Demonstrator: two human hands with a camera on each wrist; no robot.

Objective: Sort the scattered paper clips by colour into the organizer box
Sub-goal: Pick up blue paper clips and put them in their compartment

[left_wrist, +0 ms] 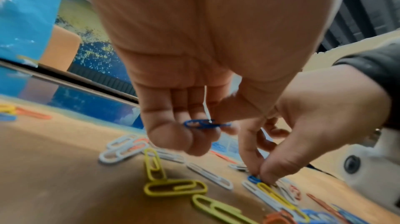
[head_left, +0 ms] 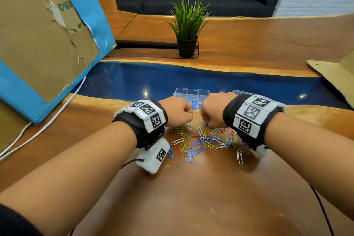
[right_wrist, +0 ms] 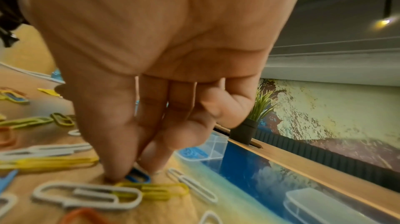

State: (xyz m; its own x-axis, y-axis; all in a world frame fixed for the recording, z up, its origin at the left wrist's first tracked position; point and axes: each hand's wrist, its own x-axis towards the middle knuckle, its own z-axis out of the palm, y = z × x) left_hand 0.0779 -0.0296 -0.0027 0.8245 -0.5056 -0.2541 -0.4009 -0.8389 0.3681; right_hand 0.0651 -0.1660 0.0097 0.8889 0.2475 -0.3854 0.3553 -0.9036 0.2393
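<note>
Several paper clips [head_left: 201, 142] in white, yellow, blue and orange lie scattered on the wooden table. Just beyond them stands a clear organizer box [head_left: 191, 93] with blue clips in one compartment. My left hand [head_left: 177, 111] hovers above the pile, fingers curled, pinching a blue clip [left_wrist: 204, 123] together with a thin white one. My right hand [head_left: 212, 110] reaches down to the table, where its thumb and fingertips [right_wrist: 114, 174] pinch a blue clip [right_wrist: 138, 175] lying beside a yellow clip [right_wrist: 155, 189].
A potted plant [head_left: 188, 30] stands behind the blue resin strip [head_left: 191, 76]. Cardboard with a blue cover [head_left: 44, 40] leans at the left, more cardboard [head_left: 333, 74] at the right. The box's clear lid [right_wrist: 320, 205] lies to the right. White cables [head_left: 38, 130] run along the left.
</note>
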